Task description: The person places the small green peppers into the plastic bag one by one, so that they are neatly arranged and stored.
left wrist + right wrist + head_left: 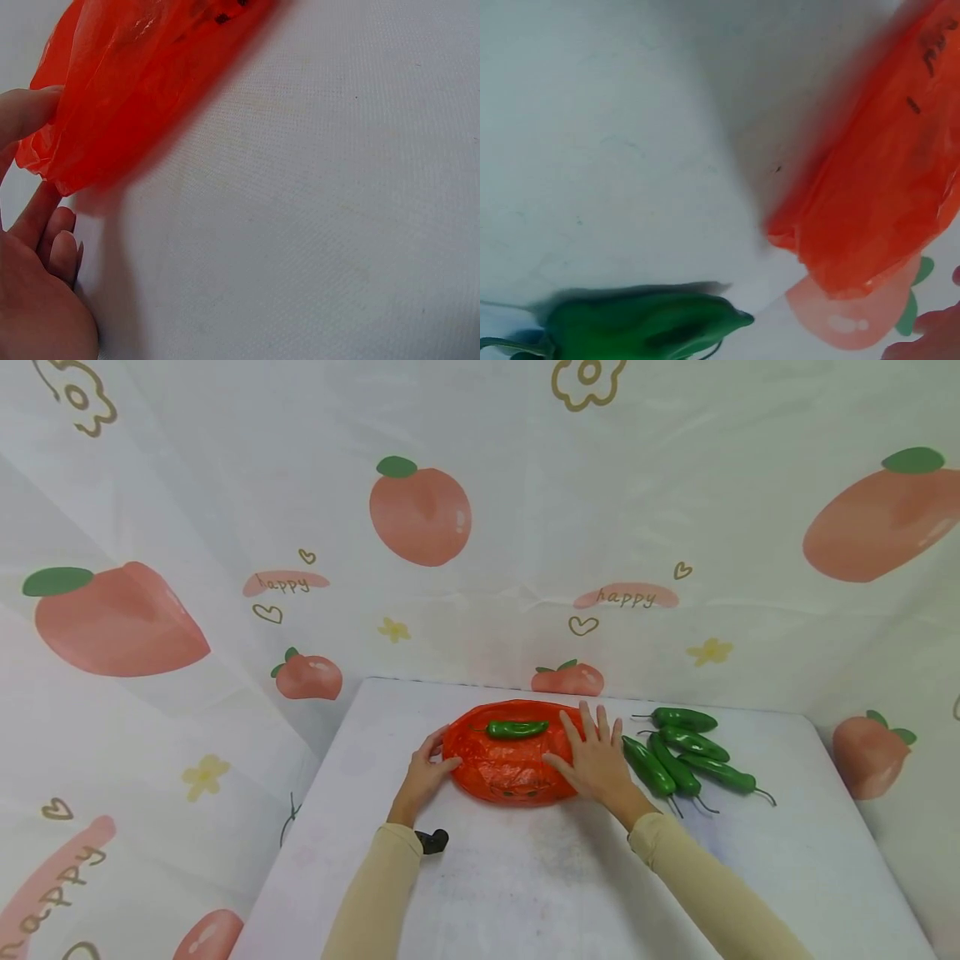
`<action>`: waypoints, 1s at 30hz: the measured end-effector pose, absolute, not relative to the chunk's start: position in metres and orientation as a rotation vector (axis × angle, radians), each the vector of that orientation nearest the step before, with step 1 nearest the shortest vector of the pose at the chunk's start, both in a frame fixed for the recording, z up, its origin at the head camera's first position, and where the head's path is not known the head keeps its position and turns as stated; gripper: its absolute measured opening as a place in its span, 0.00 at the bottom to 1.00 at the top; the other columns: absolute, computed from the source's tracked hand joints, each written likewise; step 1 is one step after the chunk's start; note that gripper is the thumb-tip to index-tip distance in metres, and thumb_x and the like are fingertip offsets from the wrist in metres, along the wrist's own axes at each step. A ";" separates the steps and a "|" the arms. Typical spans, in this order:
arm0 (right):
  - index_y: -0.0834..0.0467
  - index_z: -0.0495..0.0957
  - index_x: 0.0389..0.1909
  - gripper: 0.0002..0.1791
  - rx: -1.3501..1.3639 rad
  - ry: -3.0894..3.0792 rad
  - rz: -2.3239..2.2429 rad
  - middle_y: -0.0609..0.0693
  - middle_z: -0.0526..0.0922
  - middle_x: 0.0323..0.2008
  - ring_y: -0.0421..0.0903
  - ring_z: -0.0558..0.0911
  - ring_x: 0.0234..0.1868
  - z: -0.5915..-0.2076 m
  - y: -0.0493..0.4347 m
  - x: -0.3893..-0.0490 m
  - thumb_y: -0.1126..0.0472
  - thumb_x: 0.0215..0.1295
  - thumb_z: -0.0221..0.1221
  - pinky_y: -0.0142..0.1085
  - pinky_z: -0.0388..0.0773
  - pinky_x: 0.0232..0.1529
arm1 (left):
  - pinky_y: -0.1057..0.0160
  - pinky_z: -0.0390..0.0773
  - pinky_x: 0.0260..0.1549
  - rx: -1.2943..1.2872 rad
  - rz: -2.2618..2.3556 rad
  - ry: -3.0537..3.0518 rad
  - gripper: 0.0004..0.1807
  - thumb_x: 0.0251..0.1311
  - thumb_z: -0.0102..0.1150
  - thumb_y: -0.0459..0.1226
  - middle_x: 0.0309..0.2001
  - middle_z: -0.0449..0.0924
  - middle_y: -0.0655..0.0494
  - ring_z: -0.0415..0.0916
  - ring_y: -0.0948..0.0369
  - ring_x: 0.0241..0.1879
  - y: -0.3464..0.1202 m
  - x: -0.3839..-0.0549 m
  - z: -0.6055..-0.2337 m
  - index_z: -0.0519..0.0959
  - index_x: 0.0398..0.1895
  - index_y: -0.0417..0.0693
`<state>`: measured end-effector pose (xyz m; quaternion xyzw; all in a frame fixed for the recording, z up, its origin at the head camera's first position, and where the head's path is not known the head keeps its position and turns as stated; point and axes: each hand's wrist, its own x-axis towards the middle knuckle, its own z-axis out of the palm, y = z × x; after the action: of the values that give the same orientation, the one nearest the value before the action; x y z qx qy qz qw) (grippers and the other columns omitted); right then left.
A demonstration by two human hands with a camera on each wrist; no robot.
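Note:
A red plastic bag [498, 774] lies spread at the back middle of the white table, dark print on its near side. One green chili pepper [517, 729] rests within the bag's opening. My left hand [424, 779] pinches the bag's left rim; in the left wrist view the thumb [30, 112] lies on one side of the film and the fingers behind it. Over the bag's right side, my right hand [602, 768] has its fingers spread. Whether it touches the film is hard to tell. Only a few right fingertips show in the right wrist view, beside the bag [885, 187].
Several green peppers [693, 764] lie grouped on the table to the right of the bag, close to my right hand. A small black object [432, 841] shows beside my left wrist. A fruit-printed white cloth [495, 627] hangs behind the table [517, 893].

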<state>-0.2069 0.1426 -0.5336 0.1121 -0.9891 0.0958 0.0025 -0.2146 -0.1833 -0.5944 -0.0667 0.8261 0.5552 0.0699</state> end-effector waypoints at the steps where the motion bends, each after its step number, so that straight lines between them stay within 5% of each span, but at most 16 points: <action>1: 0.52 0.49 0.82 0.51 0.343 -3.103 0.310 0.64 0.41 0.82 0.71 0.41 0.81 -0.534 0.144 -0.206 0.28 0.67 0.51 0.71 0.36 0.76 | 0.42 0.72 0.66 -0.196 1.670 2.487 0.35 0.65 0.65 0.43 0.69 0.70 0.53 0.63 0.50 0.69 -0.183 -0.215 -0.595 0.65 0.74 0.72; 30: 0.56 0.52 0.81 0.46 0.191 -3.077 0.454 0.70 0.44 0.80 0.75 0.43 0.80 -0.545 0.189 -0.187 0.33 0.72 0.48 0.74 0.35 0.75 | 0.44 0.72 0.66 -0.192 1.677 2.483 0.35 0.65 0.65 0.43 0.69 0.71 0.53 0.63 0.50 0.68 -0.183 -0.214 -0.592 0.66 0.75 0.71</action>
<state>-0.1865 0.1889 -0.5449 0.0614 -0.9873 0.1458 0.0128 -0.2142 -0.1826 -0.5923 -0.0639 0.8249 0.5573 0.0695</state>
